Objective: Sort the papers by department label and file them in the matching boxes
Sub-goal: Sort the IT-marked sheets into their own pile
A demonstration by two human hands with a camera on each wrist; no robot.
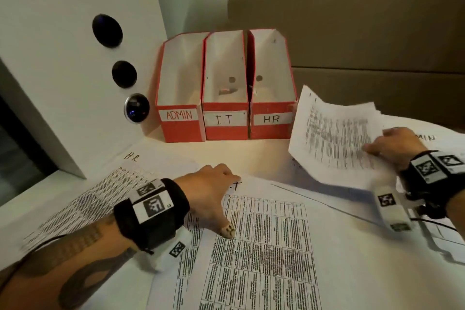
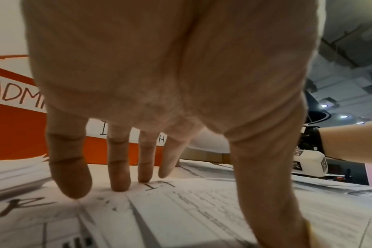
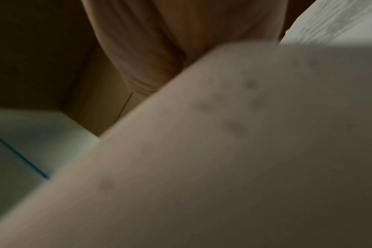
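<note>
The right hand (image 1: 395, 147) grips a bent sheaf of papers (image 1: 334, 133), lifted off the table (image 1: 251, 153) near its right edge, just beside the HR box (image 1: 273, 118); the left hand (image 1: 211, 189) lies with fingers (image 2: 119, 167) straight, pressing the IT sheet (image 1: 264, 234) at the table's middle; the ADMIN box (image 1: 180, 118) and IT box (image 1: 225, 119) stand along the back edge.

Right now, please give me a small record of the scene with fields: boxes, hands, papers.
boxes: ADMIN box, IT box, HR box, side by side, left to right
left hand: fingers straight, pressing the IT-marked paper
right hand: grips a lifted sheaf of papers
other papers: HR-marked sheet flat on the left
</note>
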